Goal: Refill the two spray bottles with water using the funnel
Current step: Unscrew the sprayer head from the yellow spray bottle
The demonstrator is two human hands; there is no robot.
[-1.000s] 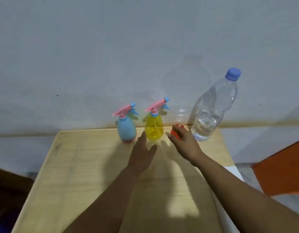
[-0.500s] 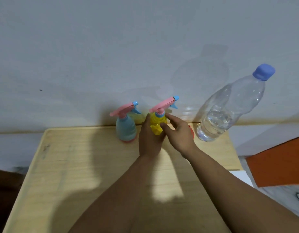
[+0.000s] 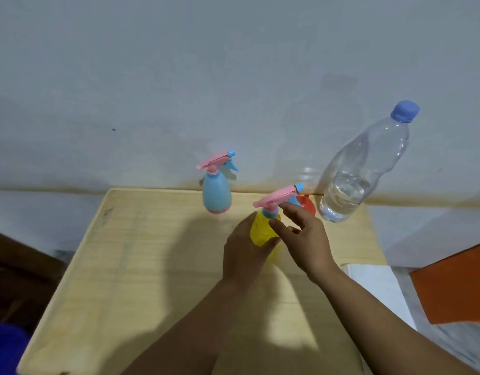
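My left hand [image 3: 245, 253] is wrapped around the body of the yellow spray bottle [image 3: 264, 228], which has a pink trigger head and stands toward the middle of the wooden table [image 3: 141, 266]. My right hand [image 3: 305, 239] hovers beside the bottle's neck with fingers spread, thumb and forefinger close to the blue collar. The blue spray bottle [image 3: 216, 194] stands alone at the table's back edge. Behind my right hand an orange-red funnel [image 3: 307, 204] is partly hidden. A clear water bottle [image 3: 360, 171] with a blue cap, partly filled, stands at the back right.
A grey wall runs right behind the table. A white surface [image 3: 376, 288] and an orange panel [image 3: 455, 285] lie off the table's right edge. Dark furniture and something blue [image 3: 6, 345] sit at the lower left.
My left hand has closed on the yellow spray bottle and drawn it away from the wall toward me. My right hand has followed, staying by its neck. The funnel now shows behind.
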